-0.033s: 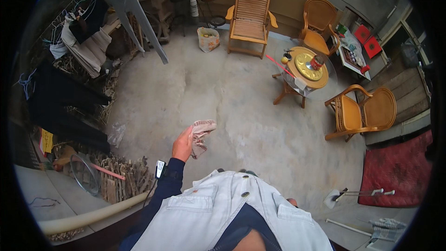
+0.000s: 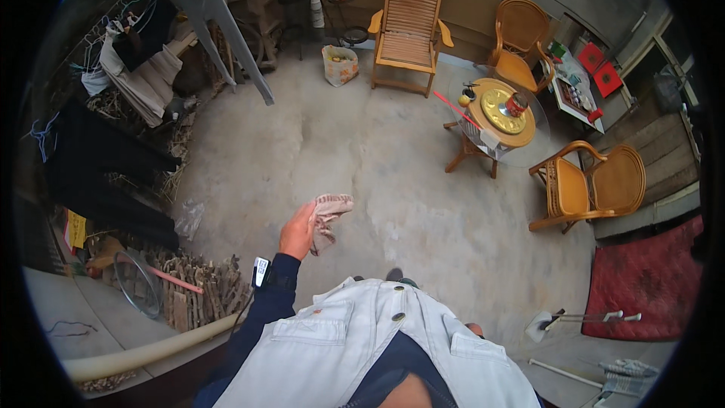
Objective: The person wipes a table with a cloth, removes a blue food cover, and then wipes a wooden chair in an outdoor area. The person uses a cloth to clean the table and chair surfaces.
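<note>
A crumpled pinkish-brown cloth (image 2: 325,224) hangs from my left hand (image 2: 297,232) in front of the vest, above the concrete floor. The fingers are closed on it, with the fingertips partly hidden behind the fabric. My left sleeve is dark blue, and a small white device (image 2: 261,271) is strapped at the wrist. Only a sliver of my right hand (image 2: 474,329) shows beside the right side of the white vest (image 2: 325,326); its fingers are hidden. One dark shoe tip (image 2: 394,274) pokes out beyond the vest's lower edge.
A round table (image 2: 521,134) with a golden tray stands at right, between cane chairs (image 2: 578,185). At the back are a wooden recliner (image 2: 408,19) and a patterned bag (image 2: 340,66). Clothes (image 2: 102,159) hang at left above stacked firewood (image 2: 204,291). A red mat (image 2: 642,279) lies at right.
A shoe tip has come further into sight beyond the vest. The room has shifted very slightly in the picture. My left hand still holds the cloth in nearly the same place.
</note>
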A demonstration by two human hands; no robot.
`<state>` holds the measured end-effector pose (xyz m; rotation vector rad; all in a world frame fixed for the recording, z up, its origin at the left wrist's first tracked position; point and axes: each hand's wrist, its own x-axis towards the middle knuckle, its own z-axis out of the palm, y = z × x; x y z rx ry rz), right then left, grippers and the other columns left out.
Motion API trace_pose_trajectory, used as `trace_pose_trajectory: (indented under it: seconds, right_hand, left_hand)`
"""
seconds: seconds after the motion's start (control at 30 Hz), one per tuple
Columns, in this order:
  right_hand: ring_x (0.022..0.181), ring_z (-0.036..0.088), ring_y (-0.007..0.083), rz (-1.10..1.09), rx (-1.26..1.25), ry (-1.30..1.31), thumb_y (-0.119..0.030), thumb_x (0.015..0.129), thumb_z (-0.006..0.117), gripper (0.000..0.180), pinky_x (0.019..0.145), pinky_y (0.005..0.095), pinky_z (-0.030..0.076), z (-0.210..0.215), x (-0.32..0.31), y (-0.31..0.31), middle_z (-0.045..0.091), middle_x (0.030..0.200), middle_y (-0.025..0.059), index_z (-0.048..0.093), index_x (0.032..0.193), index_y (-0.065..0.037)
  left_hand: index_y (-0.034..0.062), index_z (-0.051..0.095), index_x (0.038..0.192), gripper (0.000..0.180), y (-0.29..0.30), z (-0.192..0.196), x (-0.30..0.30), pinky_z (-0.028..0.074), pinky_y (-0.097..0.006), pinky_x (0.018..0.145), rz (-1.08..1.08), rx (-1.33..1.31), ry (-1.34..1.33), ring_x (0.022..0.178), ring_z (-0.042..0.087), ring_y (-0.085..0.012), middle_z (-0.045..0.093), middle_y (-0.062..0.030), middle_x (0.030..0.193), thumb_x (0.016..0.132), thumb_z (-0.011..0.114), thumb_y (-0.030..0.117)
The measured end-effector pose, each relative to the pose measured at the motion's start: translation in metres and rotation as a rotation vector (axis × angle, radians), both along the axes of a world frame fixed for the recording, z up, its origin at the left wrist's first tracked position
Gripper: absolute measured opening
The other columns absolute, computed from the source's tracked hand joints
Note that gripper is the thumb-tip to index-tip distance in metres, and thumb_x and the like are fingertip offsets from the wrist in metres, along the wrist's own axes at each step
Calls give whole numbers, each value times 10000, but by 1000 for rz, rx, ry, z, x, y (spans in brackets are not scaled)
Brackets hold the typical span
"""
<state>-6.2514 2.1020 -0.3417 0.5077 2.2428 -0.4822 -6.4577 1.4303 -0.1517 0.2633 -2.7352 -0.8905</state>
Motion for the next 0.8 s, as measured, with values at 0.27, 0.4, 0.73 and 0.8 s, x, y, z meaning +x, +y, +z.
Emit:
trace_pose_trajectory:
  seconds: [0.27, 0.4, 0.73, 0.8]
  right_hand:
    - [1091, 758, 450, 83, -39, 43, -401, 888, 713, 500, 1009, 506, 583, -41, -164, 44, 788, 1108, 293, 812, 1137, 21]
    - [1134, 760, 436, -88, -36, 128, -404, 917, 755, 576, 1050, 485, 584, -82, -275, 48, 791, 1199, 263, 759, 1315, 12]
    - [1120, 745, 353, 385, -722, 613, -411, 926, 835, 663, 999, 468, 598, 62, -528, -121, 741, 1283, 213, 661, 1458, -55]
    - [1276, 679, 384, 584, -856, 785, -426, 914, 858, 788, 1099, 491, 544, 94, -547, -171, 674, 1431, 226, 565, 1557, -78]
  left_hand:
    - [38, 710, 1041, 245, 1, 71, -137, 568, -450, 674, 58, -274, 41, 776, 720, -366, 762, -171, 1005, 1128, 596, 236]
    - [5, 651, 944, 332, 26, 113, -197, 502, -397, 642, 139, 212, 217, 662, 596, -244, 659, -149, 794, 1158, 570, 246]
    - [29, 657, 1097, 329, 130, 195, -300, 502, -274, 841, -113, 1021, 241, 940, 586, -64, 653, 13, 1011, 1204, 503, 299]
    - [20, 658, 1145, 315, 149, 210, -304, 540, -300, 930, -229, 1267, 201, 1017, 648, -97, 701, -25, 1103, 1208, 486, 276]
